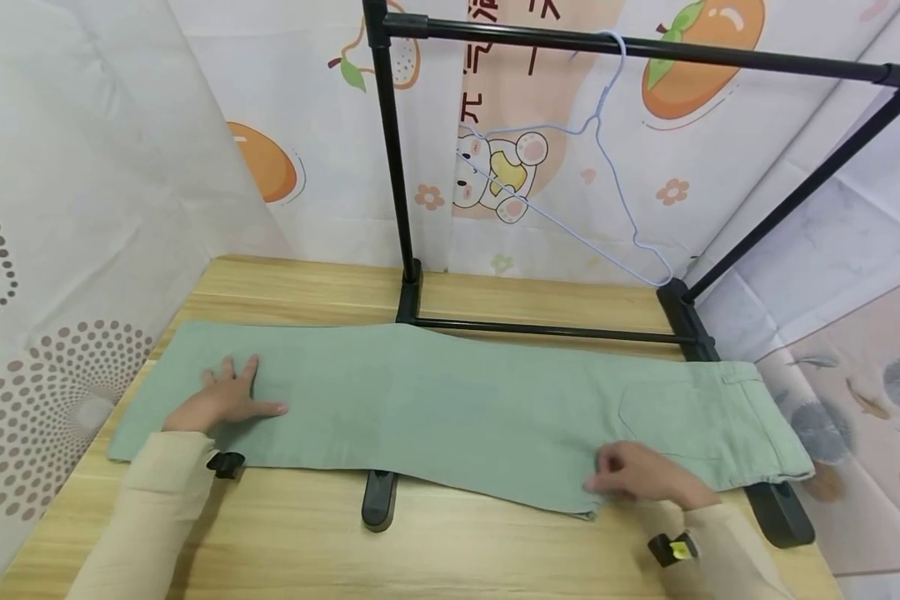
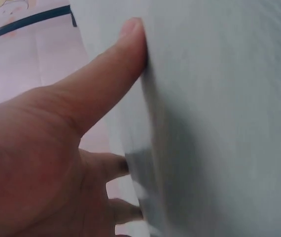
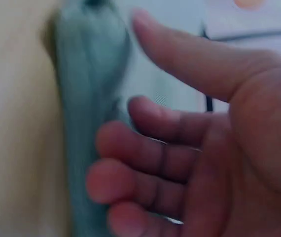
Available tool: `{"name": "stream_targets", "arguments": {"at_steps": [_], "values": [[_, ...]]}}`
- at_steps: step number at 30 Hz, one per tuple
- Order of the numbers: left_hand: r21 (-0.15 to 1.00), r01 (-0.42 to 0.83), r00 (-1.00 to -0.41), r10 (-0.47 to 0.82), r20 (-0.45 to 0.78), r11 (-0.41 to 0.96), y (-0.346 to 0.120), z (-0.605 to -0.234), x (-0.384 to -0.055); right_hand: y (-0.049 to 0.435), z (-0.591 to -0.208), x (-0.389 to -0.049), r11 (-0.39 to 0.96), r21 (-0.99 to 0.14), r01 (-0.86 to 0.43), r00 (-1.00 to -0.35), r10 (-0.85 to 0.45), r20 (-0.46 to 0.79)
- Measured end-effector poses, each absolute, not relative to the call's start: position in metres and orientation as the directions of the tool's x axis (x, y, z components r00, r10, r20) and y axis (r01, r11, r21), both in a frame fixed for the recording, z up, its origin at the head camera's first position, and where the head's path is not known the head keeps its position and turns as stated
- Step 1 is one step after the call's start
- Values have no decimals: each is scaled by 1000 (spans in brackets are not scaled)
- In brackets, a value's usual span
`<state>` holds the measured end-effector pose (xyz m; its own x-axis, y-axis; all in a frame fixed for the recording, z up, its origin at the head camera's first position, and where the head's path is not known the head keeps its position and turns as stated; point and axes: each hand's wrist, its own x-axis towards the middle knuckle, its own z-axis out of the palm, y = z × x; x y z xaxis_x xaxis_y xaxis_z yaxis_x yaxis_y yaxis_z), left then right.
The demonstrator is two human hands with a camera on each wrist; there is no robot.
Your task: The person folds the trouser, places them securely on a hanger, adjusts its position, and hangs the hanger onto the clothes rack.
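Observation:
Light green trousers (image 1: 465, 408) lie folded lengthwise across the table, leg ends at the left and the waistband (image 1: 776, 417) at the right. A back pocket shows near the waistband. My left hand (image 1: 225, 398) rests on the leg part with its fingers spread; in the left wrist view its thumb (image 2: 130, 44) touches the cloth. Beside the trousers' front edge, near the crotch corner, is my right hand (image 1: 645, 473). Its fingers (image 3: 125, 182) are loosely bent, the thumb stands apart, and no cloth shows between them in the blurred right wrist view.
A black rack (image 1: 397, 158) stands on the wooden table (image 1: 495, 550), its feet partly under the trousers. From its top bar hangs a light blue wire hanger (image 1: 600, 117). Printed curtains (image 1: 330, 208) enclose the back and sides.

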<state>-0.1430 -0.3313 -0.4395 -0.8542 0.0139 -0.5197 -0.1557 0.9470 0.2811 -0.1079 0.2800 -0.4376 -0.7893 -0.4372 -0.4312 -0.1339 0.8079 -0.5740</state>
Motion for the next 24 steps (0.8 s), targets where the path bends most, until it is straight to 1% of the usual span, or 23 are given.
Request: {"name": "stream_targets", "arguments": {"at_steps": [2, 4, 5, 7, 8, 11, 14, 18, 20, 24], "values": [[280, -141, -863, 21, -504, 950, -338, -438, -141, 297, -429, -114, 863, -495, -100, -876, -312, -369], [277, -134, -868, 22, -496, 952, -344, -438, -139, 316, -421, -118, 922, -384, -48, -948, -162, -272], [274, -135, -869, 19, -495, 952, -347, -437, -139, 326, -418, -119, 944, -331, -12, -972, -89, -218], [272, -141, -868, 13, -497, 952, -351, -437, -138, 345, -415, -121, 965, -254, 70, -990, 36, -134], [274, -144, -867, 12, -498, 951, -353, -437, -137, 354, -414, -121, 968, -225, 108, -991, 86, -106], [275, -143, -870, 11, -493, 951, -356, -438, -138, 376, -414, -121, 954, -173, 243, -968, 228, -104], [271, -138, -875, 11, -484, 953, -356, -439, -139, 390, -415, -122, 920, -151, 361, -926, 335, -174], [276, -131, -881, 16, -474, 952, -354, -441, -141, 400, -419, -123, 856, -173, 488, -861, 438, -259], [286, -128, -884, 21, -466, 950, -353, -441, -141, 402, -421, -122, 840, -187, 509, -849, 455, -268], [299, -125, -889, 27, -457, 946, -350, -443, -140, 405, -424, -123, 869, -201, 453, -887, 416, -200]]}}
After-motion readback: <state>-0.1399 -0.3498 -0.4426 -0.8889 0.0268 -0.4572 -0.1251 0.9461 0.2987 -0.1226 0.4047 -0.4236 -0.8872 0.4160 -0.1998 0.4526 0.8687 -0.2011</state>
